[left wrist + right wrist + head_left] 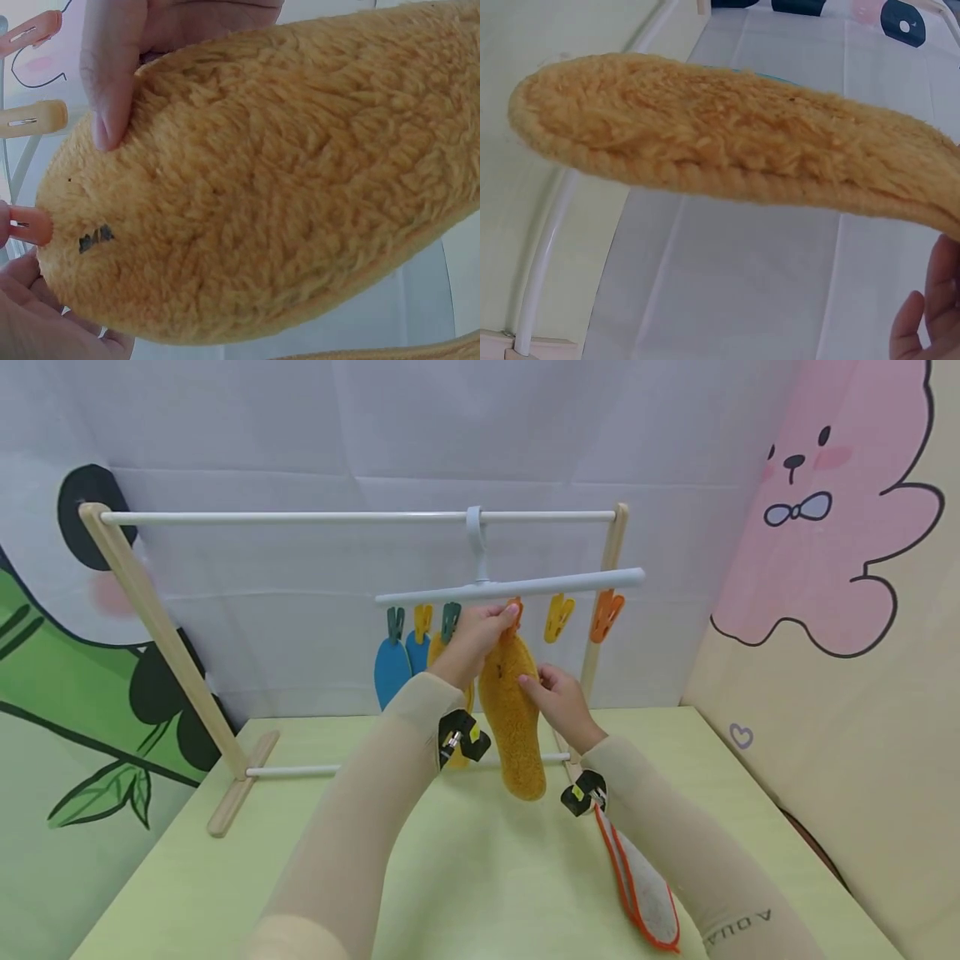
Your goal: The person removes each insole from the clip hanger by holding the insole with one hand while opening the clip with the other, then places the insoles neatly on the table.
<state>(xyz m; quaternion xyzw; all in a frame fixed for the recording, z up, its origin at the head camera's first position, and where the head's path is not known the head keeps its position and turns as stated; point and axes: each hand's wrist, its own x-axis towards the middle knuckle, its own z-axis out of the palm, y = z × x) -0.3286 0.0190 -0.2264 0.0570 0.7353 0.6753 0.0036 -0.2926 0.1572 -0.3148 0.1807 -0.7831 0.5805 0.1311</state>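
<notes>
A fuzzy mustard-yellow insole (pixel 516 718) hangs below the white hanger bar (pixel 525 587), heel end down. At its top edge, my left hand (pixel 476 639) pinches an orange clothespin (pixel 517 608), which meets the insole's rim in the left wrist view. My right hand (pixel 561 700) grips the insole's right edge, its thumb (pixel 112 90) on the fleecy face. Behind my left hand, another yellow insole (pixel 437 650) is partly hidden, under a green clothespin (pixel 450 620). Two blue insoles (pixel 392 672) hang farther left from green and yellow clothespins.
The hanger hooks over the rod (pixel 300 517) of a wooden-legged rack. A bare yellow clothespin (pixel 557 617) and a bare orange one (pixel 605 615) hang at the right. A grey insole with red edging (pixel 648 889) lies on the table (pixel 750 827) by my right forearm.
</notes>
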